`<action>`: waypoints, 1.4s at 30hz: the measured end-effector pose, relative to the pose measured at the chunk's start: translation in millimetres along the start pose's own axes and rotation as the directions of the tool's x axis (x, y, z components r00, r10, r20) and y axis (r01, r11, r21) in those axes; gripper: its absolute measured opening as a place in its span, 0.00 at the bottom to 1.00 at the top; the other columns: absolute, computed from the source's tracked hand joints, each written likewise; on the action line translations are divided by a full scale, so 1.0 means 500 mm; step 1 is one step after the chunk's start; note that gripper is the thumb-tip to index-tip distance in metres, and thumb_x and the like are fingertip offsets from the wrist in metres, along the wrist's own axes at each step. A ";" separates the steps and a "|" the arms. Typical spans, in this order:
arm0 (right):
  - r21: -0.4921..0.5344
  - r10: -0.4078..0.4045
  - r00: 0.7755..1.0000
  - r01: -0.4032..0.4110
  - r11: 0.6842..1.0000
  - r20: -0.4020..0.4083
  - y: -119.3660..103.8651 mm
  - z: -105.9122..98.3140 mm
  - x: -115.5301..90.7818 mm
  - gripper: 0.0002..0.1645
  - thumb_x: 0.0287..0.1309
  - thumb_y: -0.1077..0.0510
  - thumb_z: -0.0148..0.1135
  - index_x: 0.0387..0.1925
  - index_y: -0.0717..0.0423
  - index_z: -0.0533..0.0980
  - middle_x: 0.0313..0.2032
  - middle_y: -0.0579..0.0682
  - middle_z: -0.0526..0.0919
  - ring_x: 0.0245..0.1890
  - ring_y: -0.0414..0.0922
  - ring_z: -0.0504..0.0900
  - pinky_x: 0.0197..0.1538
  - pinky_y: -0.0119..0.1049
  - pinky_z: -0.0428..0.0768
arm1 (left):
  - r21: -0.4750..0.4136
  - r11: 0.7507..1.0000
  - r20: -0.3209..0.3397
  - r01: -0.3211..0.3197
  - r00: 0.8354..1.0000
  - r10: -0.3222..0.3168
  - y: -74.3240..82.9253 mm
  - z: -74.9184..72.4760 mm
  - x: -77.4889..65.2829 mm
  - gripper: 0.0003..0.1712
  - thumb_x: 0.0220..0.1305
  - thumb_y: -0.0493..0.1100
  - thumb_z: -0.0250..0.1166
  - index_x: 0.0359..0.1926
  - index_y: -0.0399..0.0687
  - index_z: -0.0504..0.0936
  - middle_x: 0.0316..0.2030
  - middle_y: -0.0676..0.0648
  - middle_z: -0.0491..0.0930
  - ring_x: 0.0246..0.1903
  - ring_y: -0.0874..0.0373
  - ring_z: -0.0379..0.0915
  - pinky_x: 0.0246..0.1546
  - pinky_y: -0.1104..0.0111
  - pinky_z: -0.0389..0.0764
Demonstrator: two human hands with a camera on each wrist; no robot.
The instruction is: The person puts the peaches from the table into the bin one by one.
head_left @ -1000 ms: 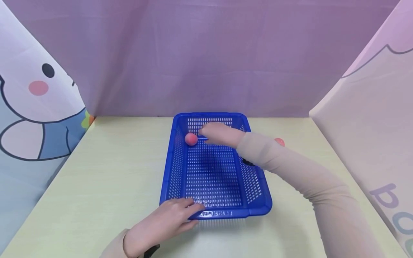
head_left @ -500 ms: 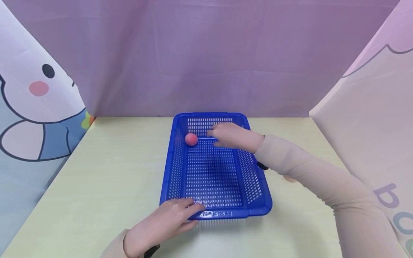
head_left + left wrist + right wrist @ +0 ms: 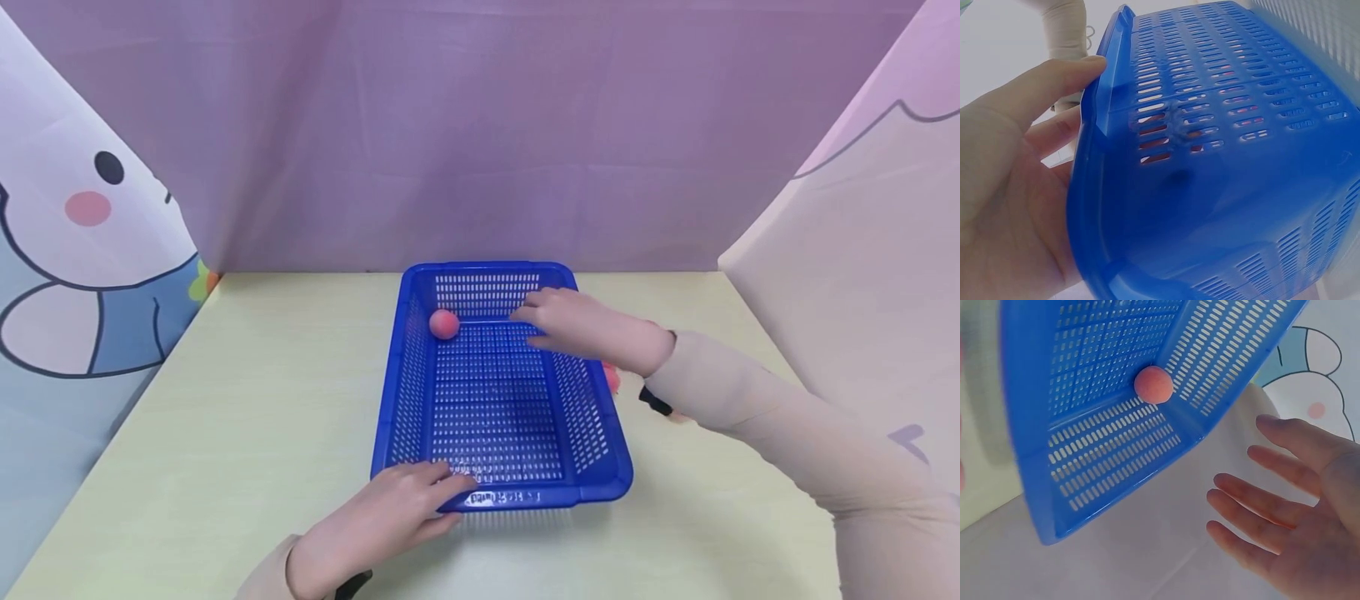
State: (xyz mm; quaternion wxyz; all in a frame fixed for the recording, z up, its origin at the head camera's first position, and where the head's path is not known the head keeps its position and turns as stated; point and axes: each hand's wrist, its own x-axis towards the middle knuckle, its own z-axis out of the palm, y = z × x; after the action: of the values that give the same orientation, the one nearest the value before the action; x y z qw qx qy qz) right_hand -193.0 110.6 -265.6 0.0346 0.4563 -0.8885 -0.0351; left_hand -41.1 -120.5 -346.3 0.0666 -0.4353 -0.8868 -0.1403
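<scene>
A blue slotted plastic basket stands on the table, and a small pink ball lies inside at its far left corner. My left hand grips the near rim towards its left end; in the left wrist view, thumb and fingers are on opposite sides of the rim. Over the far right part of the basket is my right hand, holding nothing. Its fingers are spread and slightly bent in the right wrist view, apart from the ball.
Beside the basket's right wall a pink round thing shows, partly hidden by the basket. More pink shows at the edges of the right forearm, which covers much there. A purple cloth hangs behind the table.
My right hand has drawn back to the right, away from the ball, with its forearm shifting right too. The left hand, basket and ball stay put. A pink thing right of the basket is now uncovered.
</scene>
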 end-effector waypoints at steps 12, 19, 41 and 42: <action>0.042 0.014 0.993 -0.009 0.999 -0.114 0.030 0.007 -0.074 0.21 0.46 0.60 0.64 0.44 0.63 0.75 0.39 0.57 0.78 0.41 0.51 0.76 0.44 0.42 0.75 | 0.028 0.999 -0.074 -0.046 0.996 0.048 -0.001 0.009 -0.003 0.16 0.50 0.46 0.65 0.41 0.49 0.77 0.28 0.55 0.76 0.26 0.65 0.72 0.27 0.75 0.74; 0.068 0.058 0.989 -0.049 0.996 -0.139 0.044 0.012 -0.115 0.21 0.43 0.63 0.66 0.44 0.64 0.75 0.37 0.59 0.79 0.39 0.53 0.77 0.42 0.44 0.76 | 0.027 0.998 -0.075 -0.051 0.996 0.053 -0.002 0.008 -0.005 0.15 0.52 0.47 0.63 0.42 0.49 0.77 0.28 0.55 0.76 0.26 0.66 0.72 0.27 0.76 0.73; 0.161 0.156 0.946 -0.114 0.980 -0.284 0.093 0.081 -0.236 0.19 0.34 0.69 0.69 0.35 0.64 0.77 0.32 0.57 0.78 0.33 0.53 0.77 0.34 0.44 0.77 | 0.020 0.999 -0.062 -0.034 0.997 0.035 -0.001 0.006 -0.005 0.14 0.56 0.48 0.60 0.43 0.50 0.76 0.30 0.55 0.76 0.28 0.65 0.72 0.29 0.74 0.74; 0.156 0.152 0.944 -0.110 0.982 -0.293 0.096 0.086 -0.239 0.18 0.33 0.70 0.68 0.34 0.64 0.76 0.32 0.57 0.78 0.33 0.53 0.77 0.34 0.44 0.77 | 0.019 0.999 -0.059 -0.032 0.998 0.033 -0.001 0.006 -0.005 0.14 0.56 0.48 0.60 0.43 0.50 0.76 0.30 0.55 0.76 0.28 0.65 0.72 0.29 0.74 0.74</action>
State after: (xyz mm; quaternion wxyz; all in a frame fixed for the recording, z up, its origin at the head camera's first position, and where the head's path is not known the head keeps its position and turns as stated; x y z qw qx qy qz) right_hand -166.3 237.0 -307.4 0.1414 0.3975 -0.9012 0.0988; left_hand -40.0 -121.7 -349.6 0.0990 -0.4447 -0.8784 -0.1442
